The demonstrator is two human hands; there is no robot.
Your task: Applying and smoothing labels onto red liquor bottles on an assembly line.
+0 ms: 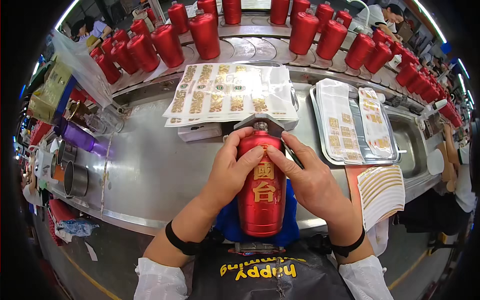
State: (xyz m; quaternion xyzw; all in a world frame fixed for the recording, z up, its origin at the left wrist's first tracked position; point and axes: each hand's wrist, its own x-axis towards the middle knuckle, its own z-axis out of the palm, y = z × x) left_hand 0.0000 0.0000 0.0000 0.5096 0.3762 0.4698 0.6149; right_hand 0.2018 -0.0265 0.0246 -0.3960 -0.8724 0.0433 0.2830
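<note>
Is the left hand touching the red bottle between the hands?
Touching: the head view shows the left hand with its thumb on the red bottle, by the gold markings.

Gold characters [263, 172] mark the red bottle [261, 216]; yellow lettering [258, 270], upside down, crosses the black apron [312, 280]
</note>
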